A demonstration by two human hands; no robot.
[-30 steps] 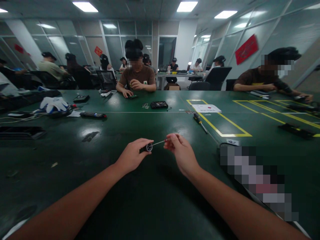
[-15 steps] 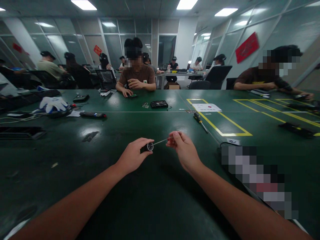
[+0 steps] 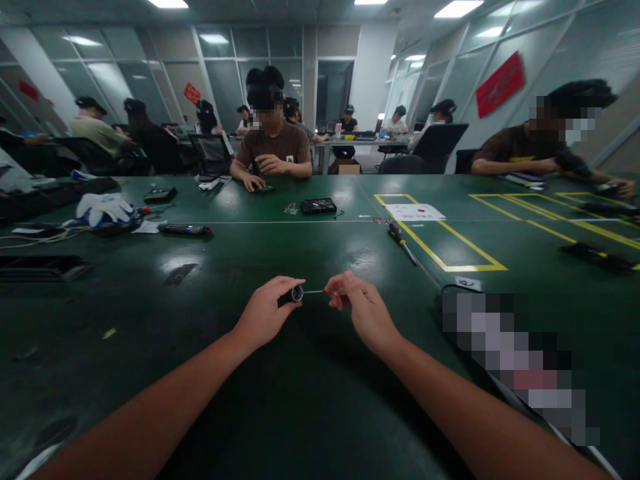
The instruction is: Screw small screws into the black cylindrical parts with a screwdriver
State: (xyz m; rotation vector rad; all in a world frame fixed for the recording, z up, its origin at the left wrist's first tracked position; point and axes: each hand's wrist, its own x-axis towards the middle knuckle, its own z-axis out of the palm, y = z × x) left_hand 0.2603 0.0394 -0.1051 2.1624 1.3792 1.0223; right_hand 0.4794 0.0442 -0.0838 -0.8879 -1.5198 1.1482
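Observation:
My left hand (image 3: 264,312) is closed around a small dark cylinder (image 3: 297,293), its round silver-rimmed end turned to the right. Most of the cylinder's body is hidden behind the fingers. Opposite it, my right hand (image 3: 367,308) pinches a slim screwdriver (image 3: 314,292) with a thin metal shaft and a bit of red at the fingertips. The shaft lies nearly level, its tip at the cylinder's open end; whether it touches anything inside, I cannot tell. Both hands are raised a little over the green table (image 3: 320,413).
A yellow-and-black screwdriver (image 3: 401,244) lies beyond my right hand, near a paper sheet (image 3: 416,212). Farther left are a dark pen-like tool (image 3: 185,230) and white gloves (image 3: 105,210). A black case (image 3: 319,205) sits before a person (image 3: 273,150) across the table.
My right hand has shifted slightly left, bringing the screwdriver closer to the cylinder and its shaft more level. My left hand has barely moved. The view has tilted a little.

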